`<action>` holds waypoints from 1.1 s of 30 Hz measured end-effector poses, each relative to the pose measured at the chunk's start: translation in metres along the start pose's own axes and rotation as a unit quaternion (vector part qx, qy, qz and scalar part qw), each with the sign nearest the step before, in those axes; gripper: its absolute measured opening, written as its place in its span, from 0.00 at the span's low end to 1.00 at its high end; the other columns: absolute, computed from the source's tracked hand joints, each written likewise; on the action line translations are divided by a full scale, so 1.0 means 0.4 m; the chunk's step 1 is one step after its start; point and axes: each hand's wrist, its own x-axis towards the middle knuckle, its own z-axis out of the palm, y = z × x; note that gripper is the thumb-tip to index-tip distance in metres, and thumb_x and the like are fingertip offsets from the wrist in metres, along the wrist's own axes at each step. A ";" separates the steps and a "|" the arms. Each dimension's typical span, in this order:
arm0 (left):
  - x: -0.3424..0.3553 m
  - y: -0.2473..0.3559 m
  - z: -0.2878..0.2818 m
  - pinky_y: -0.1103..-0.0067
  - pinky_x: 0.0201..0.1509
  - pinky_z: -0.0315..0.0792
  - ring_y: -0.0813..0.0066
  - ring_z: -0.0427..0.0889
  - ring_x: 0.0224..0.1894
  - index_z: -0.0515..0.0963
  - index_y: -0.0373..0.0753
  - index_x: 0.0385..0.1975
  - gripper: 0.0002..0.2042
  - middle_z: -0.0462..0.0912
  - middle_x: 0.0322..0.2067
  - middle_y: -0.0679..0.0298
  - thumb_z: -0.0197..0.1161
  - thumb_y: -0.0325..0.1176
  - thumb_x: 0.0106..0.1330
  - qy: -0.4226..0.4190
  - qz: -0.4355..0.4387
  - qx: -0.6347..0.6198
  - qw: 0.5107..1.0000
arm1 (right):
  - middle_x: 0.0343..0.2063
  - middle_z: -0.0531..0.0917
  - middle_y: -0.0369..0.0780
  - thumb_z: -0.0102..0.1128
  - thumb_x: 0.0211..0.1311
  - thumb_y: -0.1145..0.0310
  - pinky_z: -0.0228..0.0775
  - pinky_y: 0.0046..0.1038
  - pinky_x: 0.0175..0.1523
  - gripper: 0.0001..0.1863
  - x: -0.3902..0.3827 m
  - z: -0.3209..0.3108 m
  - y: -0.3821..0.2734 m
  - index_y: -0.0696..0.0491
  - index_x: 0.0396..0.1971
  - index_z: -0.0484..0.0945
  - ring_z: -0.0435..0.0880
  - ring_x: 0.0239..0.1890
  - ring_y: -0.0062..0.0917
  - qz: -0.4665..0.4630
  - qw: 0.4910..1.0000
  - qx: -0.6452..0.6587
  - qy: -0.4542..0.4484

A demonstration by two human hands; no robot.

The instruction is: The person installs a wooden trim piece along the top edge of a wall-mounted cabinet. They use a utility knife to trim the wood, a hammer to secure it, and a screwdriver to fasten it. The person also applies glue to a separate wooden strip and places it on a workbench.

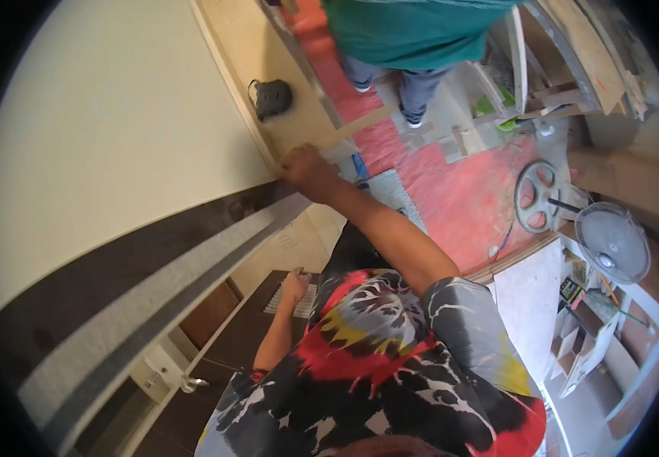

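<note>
My right hand (306, 174) is closed at the lower corner of a large cream panel (124, 114). A narrow pale wooden strip (360, 124) runs out from its fingers to the right, over the floor. Lower down, my left hand (293, 288) is closed beside a pale ridged piece (274, 302) on a dark brown surface. A small dark end shows at its fingers, too small to name. On the tan wooden surface (299, 114) beyond my right hand sits a dark rounded object with a loop (272, 99), perhaps a tape measure.
Another person in a green top (413, 30) stands ahead on the red-covered floor (451, 198). To the right are a grey wheel-shaped base (536, 196), a clear round lid or tub (612, 242) and a white-topped board (527, 297). Wood offcuts lie farther back.
</note>
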 end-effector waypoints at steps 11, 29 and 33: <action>0.069 0.198 -0.162 0.64 0.53 0.74 0.48 0.82 0.47 0.75 0.33 0.56 0.23 0.83 0.42 0.43 0.64 0.39 0.63 -0.059 0.084 -0.017 0.995 | 0.28 0.74 0.32 0.57 0.48 0.66 0.67 0.34 0.47 0.03 0.014 0.012 0.014 0.46 0.23 0.78 0.77 0.39 0.28 -0.091 0.994 0.009 -0.062; 0.066 0.840 -0.422 0.60 0.55 0.69 0.52 0.78 0.48 0.78 0.32 0.44 0.13 0.81 0.43 0.51 0.62 0.33 0.64 0.346 0.332 -0.016 0.877 | 0.24 0.77 0.46 0.54 0.64 0.69 0.68 0.35 0.36 0.11 -0.376 -0.469 0.358 0.59 0.24 0.75 0.76 0.27 0.35 0.462 0.863 0.044 0.198; 0.150 0.828 -0.409 0.62 0.53 0.68 0.55 0.79 0.47 0.81 0.37 0.44 0.14 0.81 0.42 0.55 0.64 0.36 0.60 0.271 0.262 0.044 0.925 | 0.19 0.73 0.42 0.48 0.66 0.68 0.66 0.33 0.32 0.15 -0.588 -0.530 0.558 0.59 0.20 0.70 0.72 0.23 0.28 0.520 0.832 0.110 0.159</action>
